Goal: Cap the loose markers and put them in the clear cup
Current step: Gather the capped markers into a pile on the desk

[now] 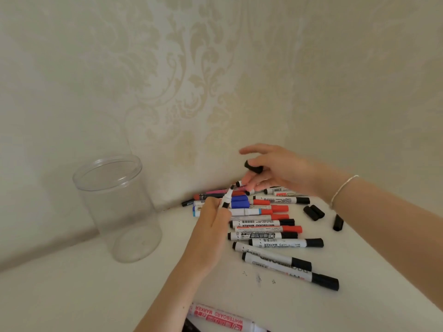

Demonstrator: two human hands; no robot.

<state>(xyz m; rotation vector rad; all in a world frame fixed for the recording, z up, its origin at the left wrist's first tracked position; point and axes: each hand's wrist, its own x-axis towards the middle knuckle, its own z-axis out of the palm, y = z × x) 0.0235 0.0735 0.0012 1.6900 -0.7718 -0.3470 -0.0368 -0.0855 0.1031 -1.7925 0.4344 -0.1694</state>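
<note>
A pile of whiteboard markers (263,224) with black, red and blue caps lies on the white table (96,295). My left hand (212,226) grips an uncapped white marker (226,200), its black tip pointing up. Just above and to the right, my right hand (275,171) pinches a black cap (253,167) between thumb and fingers, a short way from the tip. The clear cup (117,207) stands upright at the left with nothing visible inside it.
Three loose black caps (314,212) (338,222) lie on the table right of the pile. A red-printed marker box (220,318) sits at the near edge. A patterned wall (215,80) closes the back.
</note>
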